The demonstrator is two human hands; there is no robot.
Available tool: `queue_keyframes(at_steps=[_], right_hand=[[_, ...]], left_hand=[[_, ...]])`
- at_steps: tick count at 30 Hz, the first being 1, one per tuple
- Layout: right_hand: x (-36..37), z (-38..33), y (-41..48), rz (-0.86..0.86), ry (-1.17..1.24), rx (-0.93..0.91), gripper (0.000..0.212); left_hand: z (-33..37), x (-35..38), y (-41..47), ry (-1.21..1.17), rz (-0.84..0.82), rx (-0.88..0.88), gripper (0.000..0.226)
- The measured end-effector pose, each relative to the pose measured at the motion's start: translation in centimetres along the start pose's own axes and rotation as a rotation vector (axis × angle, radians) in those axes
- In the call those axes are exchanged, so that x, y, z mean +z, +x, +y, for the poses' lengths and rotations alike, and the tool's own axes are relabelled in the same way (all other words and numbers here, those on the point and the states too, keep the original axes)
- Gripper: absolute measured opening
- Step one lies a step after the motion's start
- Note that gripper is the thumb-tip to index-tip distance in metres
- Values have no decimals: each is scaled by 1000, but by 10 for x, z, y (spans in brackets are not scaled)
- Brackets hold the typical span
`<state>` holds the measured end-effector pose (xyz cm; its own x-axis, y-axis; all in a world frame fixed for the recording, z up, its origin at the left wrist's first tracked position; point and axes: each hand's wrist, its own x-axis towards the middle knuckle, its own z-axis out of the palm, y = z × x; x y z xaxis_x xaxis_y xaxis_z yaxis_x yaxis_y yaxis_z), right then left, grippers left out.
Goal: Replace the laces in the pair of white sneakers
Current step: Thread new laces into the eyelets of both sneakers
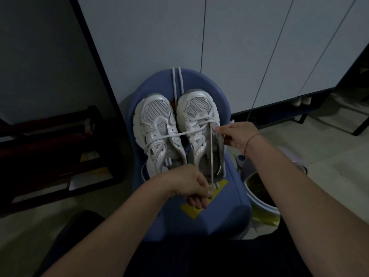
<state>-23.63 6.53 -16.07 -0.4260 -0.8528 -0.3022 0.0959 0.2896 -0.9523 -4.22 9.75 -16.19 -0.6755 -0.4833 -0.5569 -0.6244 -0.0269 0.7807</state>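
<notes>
Left hand [191,186], fingers curled, pinches the lace [211,156] end at 6 o'clock of the right sneaker [199,120]. Right hand [238,136] pinches the lace at that shoe's 3 o'clock edge. Sneakers: 2, white, side by side on a blue chair [229,196]. One strand crosses the left sneaker [157,132]. Spare lace [176,82]: 2 strands at 12 o'clock. White tub [263,204], 4 o'clock of chair; contents dark, unclear.
</notes>
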Motion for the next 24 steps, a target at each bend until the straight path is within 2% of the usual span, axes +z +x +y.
queue_keyframes(at_steps=[2, 7, 9, 11, 18, 24], right_hand=[[-1, 1, 1, 12, -29, -6, 12], [2, 0, 0, -8, -37, -3, 10], [3, 0, -1, -15, -31, -9, 10], [4, -1, -2, -25, -18, -12, 10], [4, 1, -3, -54, -25, -33, 6], [9, 1, -3, -55, -12, -33, 9]], left_hand=[[-3, 1, -6, 23, 45, -16, 14], [12, -10, -7, -219, 605, 166, 18], [21, -13, -2, -328, 705, 261, 14], [28, -14, 8, -392, 701, 293, 16], [48, -9, 43, -583, 559, 229, 27], [41, -9, 53, -630, 626, 239, 26]])
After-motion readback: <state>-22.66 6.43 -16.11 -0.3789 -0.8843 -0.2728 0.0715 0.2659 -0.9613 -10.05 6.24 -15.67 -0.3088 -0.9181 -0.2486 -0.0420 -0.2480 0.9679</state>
